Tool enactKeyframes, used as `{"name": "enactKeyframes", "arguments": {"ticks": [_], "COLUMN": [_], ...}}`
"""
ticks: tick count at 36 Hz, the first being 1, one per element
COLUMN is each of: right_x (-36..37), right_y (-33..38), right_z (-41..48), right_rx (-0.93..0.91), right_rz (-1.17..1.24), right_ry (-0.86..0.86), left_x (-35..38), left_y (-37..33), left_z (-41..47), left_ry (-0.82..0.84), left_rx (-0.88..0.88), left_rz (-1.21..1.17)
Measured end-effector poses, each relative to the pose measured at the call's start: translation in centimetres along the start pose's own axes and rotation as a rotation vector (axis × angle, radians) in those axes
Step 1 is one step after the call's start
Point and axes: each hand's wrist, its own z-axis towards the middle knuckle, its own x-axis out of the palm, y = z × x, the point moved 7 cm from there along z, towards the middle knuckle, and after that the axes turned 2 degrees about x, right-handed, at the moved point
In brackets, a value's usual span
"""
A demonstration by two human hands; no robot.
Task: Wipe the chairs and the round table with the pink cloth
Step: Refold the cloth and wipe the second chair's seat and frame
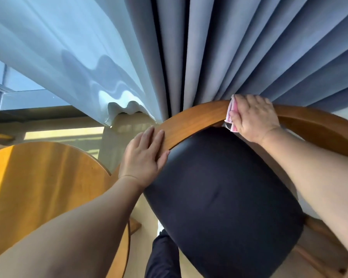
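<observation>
Drapes: the grey-blue drapes hang in deep folds right behind the chair, and their lower folds reach the far side of its back.
Sheer: a sheer white curtain hangs behind and to the left of the chair. Its wavy hem ends just beyond the left tip of the chair's back.
Chair: wooden frame, seen from above, standing close in front of the person.
Seat: the dark padded seat fills the middle of the chair, below the curve of its back.
Round table: the round table, of glossy yellow-brown wood, stands just to the left of the chair. Its edge is near the seat's left side, and sunlight lies in a band across its top.
Back rail: the curved wooden back rail arches over the far side of the seat, from left to right.
Floor: pale floor shows between the chair and the table.
Trouser leg: a dark trouser leg stands beside the near left edge of the seat.
Left hand: the left hand lies flat on the left end of the back rail, fingers straight and together, holding nothing.
Right hand: the right hand is well apart from the left, on top of the rail's middle. Its fingers are curled over the rail, with the thumb on the cloth.
Pink cloth: the pink cloth is bunched under the right hand against the back rail, and only its folded edge shows by the thumb.
</observation>
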Motion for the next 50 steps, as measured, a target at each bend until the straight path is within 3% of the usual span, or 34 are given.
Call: {"name": "enactKeyframes", "arguments": {"ticks": [13, 19, 25, 36, 50], "right_x": [1.2, 0.8, 0.6, 0.2, 0.1], "right_y": [-3.7, -3.8, -3.6, -3.4, -3.9], "right_z": [-0.9, -0.9, -0.9, -1.0, -1.2], "right_rx": [-0.125, -0.088, -0.067, -0.058, -0.067], "right_rz": [-0.075, -0.138, -0.135, -0.100, -0.065], "right_ry": [0.282, 0.247, 0.208, 0.200, 0.184], "left_x": [-0.4, -0.9, -0.7, -0.9, 1.4], "left_y": [-0.3, -1.0, -1.0, -13.4, -16.1], "left_z": [0.1, 0.1, -0.1, 7.8, 10.3], "left_ry": [0.006, 0.002, 0.057, 0.168, 0.448], "left_rx": [0.014, 0.019, -0.031, 0.355, 0.344], "left_rz": [0.037, 0.097, -0.001, 0.023, 0.019]}}
